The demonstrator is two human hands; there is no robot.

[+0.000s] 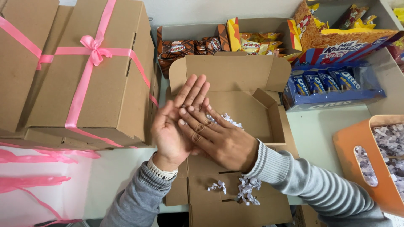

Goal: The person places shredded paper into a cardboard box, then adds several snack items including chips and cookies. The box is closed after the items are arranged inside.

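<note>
Two bare hands meet over an open cardboard box. The left hand is held flat, palm up, fingers straight and spread slightly; the right hand lies palm down across it, fingers resting on the left palm. Both are flat and grip nothing, though a few strands of white shredded paper show just behind the right fingers, inside the open box. The box looks barely filled: only that small tuft lies in it, and most of its floor is bare cardboard. More curls of shred lie on the near flap. By this, packing seems at an early stage.

To the right, an orange basket holds a heap of the same shred. To the left stand closed cardboard boxes tied with pink ribbon, which appear finished, with loose pink ribbon beneath them. Behind the open box are cartons of snack packets and a blue carton of biscuit packs. Everything rests on a pale tabletop.
</note>
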